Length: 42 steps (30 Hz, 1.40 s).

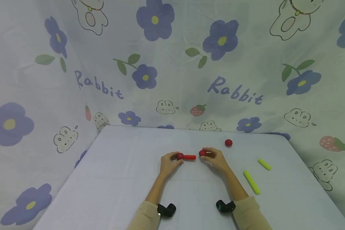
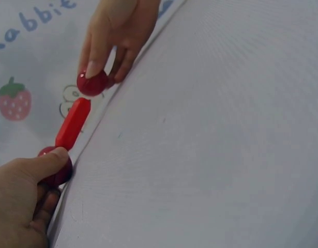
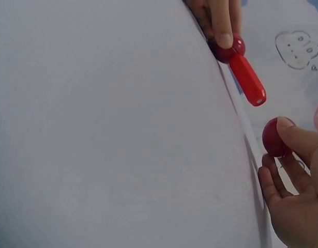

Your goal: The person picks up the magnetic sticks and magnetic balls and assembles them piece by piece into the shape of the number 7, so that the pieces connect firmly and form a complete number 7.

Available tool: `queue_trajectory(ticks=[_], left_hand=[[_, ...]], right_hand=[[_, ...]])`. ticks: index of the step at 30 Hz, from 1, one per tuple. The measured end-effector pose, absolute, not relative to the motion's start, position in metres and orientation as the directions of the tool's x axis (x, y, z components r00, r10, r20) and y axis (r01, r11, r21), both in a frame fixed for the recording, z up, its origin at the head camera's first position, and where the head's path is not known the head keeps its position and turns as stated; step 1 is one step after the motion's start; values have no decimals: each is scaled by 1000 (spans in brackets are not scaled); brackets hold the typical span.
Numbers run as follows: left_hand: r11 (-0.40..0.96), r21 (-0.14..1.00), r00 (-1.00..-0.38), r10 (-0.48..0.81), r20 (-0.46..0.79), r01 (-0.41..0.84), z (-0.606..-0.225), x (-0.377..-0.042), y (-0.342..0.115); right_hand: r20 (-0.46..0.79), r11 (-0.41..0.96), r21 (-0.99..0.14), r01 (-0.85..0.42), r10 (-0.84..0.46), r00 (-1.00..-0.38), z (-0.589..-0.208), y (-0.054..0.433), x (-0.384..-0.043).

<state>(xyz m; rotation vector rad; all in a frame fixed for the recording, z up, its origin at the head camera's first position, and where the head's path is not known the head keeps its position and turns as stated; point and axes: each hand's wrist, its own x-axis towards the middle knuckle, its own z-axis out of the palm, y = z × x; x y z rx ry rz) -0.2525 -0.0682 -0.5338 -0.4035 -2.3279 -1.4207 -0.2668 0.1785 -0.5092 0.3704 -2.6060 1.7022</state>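
I see left hand [image 1: 169, 164] pinching one red ball [image 1: 180, 156], red stick [image 1: 190, 157] running from it, long axis roughly toward right hand [image 1: 217, 159], which pinches a second red ball [image 1: 202, 153] just off the stick's free end, gap between, right hand nearer that end

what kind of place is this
Probably a makeshift tabletop recording booth, judging by the rabbit-and-flower printed cloth hung around a plain white table, and the small black devices worn near both wrists.
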Motion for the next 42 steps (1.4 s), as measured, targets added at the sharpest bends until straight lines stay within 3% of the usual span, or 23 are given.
queue_trajectory(ticks=[11,17,34,42], left_hand=[[454,794,-899,40,436,405,-533,-252,-68],[445,803,-903,31,429,397,-535,-253,-68],[443,790,-889,36,457,424,-532,-253,-68],[446,809,-910,29,413,381,-533,-253,-67]], right_hand=[[107,387,-906,-171,-182,-977,-510,177,-258],[169,353,-907,-231,-197,-966,-512,174,-253],[185,419,-874,-244,-176,-967,-517,168,-248],[169,439,-869,-227,-169,-971,-518,167,-248]])
